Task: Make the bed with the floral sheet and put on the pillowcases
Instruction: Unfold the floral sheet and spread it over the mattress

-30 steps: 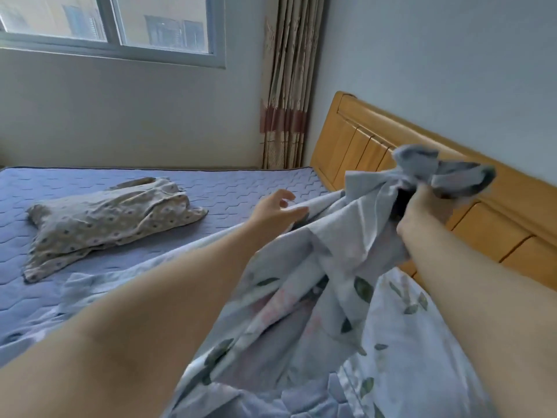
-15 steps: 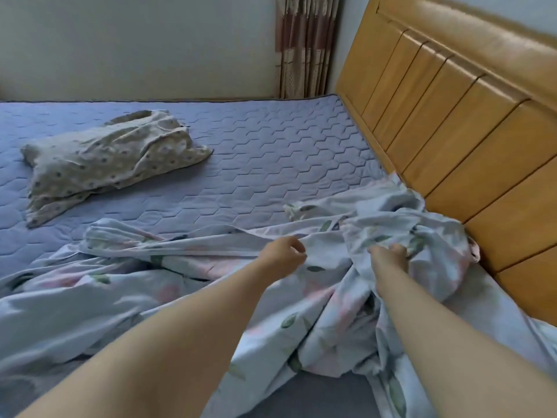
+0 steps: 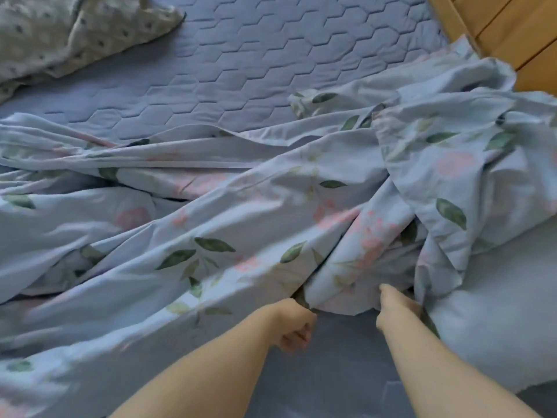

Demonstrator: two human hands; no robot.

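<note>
The pale blue floral sheet lies crumpled in long folds across the near half of the quilted blue mattress. My left hand is closed in a fist at the sheet's near edge and grips a fold there. My right hand pinches the same edge a little to the right, its fingers partly tucked under the cloth. A bunched heap of the sheet sits at the right, close to the headboard. A beige patterned pillowcase lies loose at the far left of the mattress.
The wooden headboard runs along the upper right corner. Bare mattress shows at the far side and in a strip between my forearms.
Both hands came down from holding the sheet up by the headboard, dropped it on the mattress, then drew back to its near edge. The view tilted downward.
</note>
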